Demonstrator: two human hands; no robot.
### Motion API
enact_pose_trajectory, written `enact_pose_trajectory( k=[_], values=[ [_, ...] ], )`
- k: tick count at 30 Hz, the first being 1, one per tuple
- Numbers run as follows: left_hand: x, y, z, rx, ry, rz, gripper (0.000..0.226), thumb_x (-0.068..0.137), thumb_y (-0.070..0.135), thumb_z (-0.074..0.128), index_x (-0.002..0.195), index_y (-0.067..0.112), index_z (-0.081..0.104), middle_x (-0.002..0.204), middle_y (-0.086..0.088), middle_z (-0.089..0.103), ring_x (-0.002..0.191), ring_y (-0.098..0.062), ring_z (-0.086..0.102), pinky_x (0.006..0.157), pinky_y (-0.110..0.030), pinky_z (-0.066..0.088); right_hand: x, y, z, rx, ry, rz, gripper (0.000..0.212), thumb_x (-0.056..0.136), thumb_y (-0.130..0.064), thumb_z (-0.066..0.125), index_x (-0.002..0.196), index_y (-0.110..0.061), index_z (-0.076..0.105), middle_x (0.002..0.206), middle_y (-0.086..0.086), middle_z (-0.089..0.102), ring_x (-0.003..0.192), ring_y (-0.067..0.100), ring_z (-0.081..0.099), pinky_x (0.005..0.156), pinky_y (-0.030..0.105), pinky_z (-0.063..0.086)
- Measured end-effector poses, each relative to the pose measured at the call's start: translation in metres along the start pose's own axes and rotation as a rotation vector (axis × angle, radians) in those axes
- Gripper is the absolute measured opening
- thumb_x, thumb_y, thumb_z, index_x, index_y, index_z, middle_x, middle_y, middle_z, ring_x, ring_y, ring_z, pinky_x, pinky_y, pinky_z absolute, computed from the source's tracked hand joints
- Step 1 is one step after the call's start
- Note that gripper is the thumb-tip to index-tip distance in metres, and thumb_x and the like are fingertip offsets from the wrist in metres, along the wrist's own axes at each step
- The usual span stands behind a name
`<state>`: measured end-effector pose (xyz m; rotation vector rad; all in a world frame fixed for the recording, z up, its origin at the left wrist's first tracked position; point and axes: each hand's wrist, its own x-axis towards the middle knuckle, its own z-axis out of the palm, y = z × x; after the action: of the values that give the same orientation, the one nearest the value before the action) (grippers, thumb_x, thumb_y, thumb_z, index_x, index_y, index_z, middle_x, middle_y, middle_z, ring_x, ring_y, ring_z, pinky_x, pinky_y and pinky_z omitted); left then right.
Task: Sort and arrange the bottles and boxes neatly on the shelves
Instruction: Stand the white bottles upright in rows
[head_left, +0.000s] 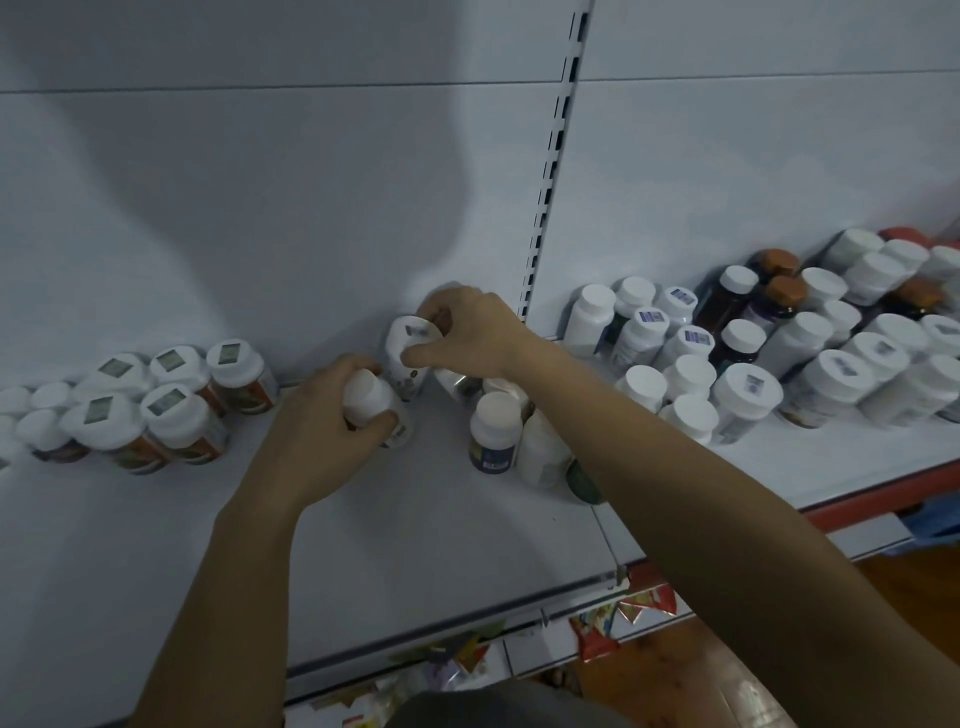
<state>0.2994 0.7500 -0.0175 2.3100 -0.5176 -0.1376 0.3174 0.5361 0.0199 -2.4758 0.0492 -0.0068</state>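
A white-capped bottle (370, 397) is gripped by the left hand (317, 426) near the middle of the shelf (415, 545). Just behind it, a stickered bottle (405, 358) is pinched at its cap by the right hand (467, 332), close to the back edge. Orange-labelled bottles (171, 415) are grouped toward the left edge.

Dim, greyish light where you stand: a white panelled back wall (260, 182) crossed by broad soft shadows (395, 130), a black-slotted upright (550, 166) splitting it into two bays, a white shelf (441, 545) below, a red front strip (883, 499) on the right bay, and reddish-brown wooden floor (649, 670) beneath.
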Motion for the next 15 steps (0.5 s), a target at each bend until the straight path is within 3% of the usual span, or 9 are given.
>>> enact_pose_trajectory(
  k=[5,10,12,15],
  values=[
    [0.004,0.0,0.003,-0.034,0.014,0.024,0.039,0.082,0.027,0.077,0.111,0.036,0.054,0.111,0.004,0.058,0.09,-0.016,0.063,0.079,-0.045,0.055,0.007,-0.002,0.007,-0.032,-0.032,-0.146,0.046,0.069,-0.034,0.086,0.108,-0.02,0.068,0.108,-0.003,0.065,0.093,0.015,0.062,0.077,0.026,0.052],
    [0.005,-0.001,0.004,-0.042,0.012,0.029,0.034,0.083,0.028,0.076,0.108,0.032,0.053,0.099,0.009,0.065,0.083,-0.011,0.065,0.068,-0.039,0.055,0.011,0.003,0.008,-0.027,0.004,-0.187,0.031,0.079,-0.024,0.075,0.108,-0.013,0.068,0.105,0.001,0.065,0.09,0.015,0.063,0.079,0.028,0.052],
    [0.005,-0.001,0.003,-0.055,0.01,0.026,0.033,0.084,0.027,0.076,0.108,0.031,0.054,0.097,0.01,0.065,0.082,-0.011,0.065,0.068,-0.038,0.054,0.011,0.003,0.005,-0.047,-0.067,-0.142,0.039,0.081,-0.029,0.071,0.117,-0.016,0.064,0.112,0.001,0.064,0.099,0.017,0.063,0.086,0.032,0.053],
    [0.004,-0.003,0.001,-0.047,0.006,0.029,0.031,0.085,0.029,0.075,0.107,0.03,0.053,0.094,0.01,0.064,0.081,-0.012,0.064,0.066,-0.037,0.052,0.008,-0.003,0.001,-0.25,-0.302,-0.125,0.061,0.077,-0.042,0.066,0.134,-0.027,0.052,0.125,-0.003,0.06,0.111,0.022,0.058,0.095,0.039,0.05]
  ],
)
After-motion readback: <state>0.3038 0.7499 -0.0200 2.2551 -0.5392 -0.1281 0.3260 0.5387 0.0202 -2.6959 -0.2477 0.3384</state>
